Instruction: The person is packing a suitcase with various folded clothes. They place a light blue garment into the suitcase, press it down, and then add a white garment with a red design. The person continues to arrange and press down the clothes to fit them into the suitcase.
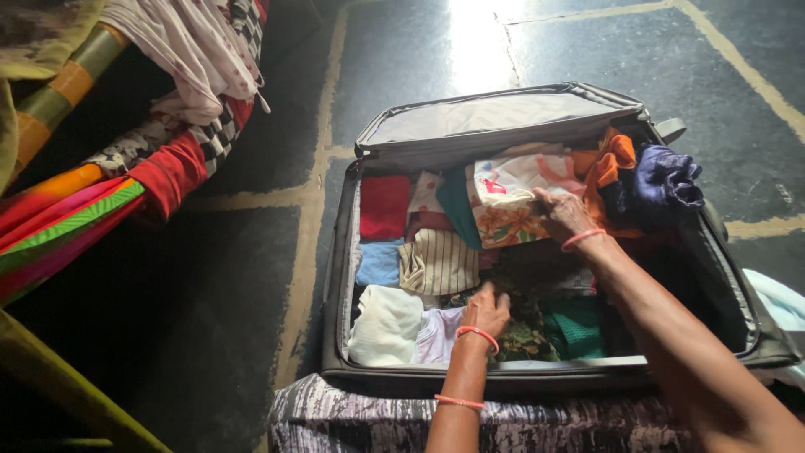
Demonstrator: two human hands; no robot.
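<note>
Floor: dark stone slabs [251, 277] with pale joints, a bright patch of light at the top edge.
Left hand [486, 309]: fingers curled down and closed on a dark green patterned cloth [524, 331]; 2 pink bangles on the wrist and forearm.
Right hand [560, 214]: laid flat, fingers together, pressing on a floral printed cloth [503, 210]; 1 pink bangle at the wrist.
Location of cloths: both lie inside the open grey suitcase [335, 252], the green one near the front wall, the floral one toward the hinge side.
Handling: judged soft, light, limp; likely to sag and unfold if lifted by 1 corner; best taken at a folded edge or with a flat palm beneath.
Adjacent contents: striped beige cloth [436, 262], red cloth [384, 205], blue cloth [379, 263], white cloth [387, 325], teal knit [577, 327].
Right side of case: orange cloth [608, 168] beside a crumpled purple cloth [667, 184].
Lid: grey lining [495, 113], standing open behind.
Outer left: heap of bright fabrics [176, 126] on a frame.
</note>
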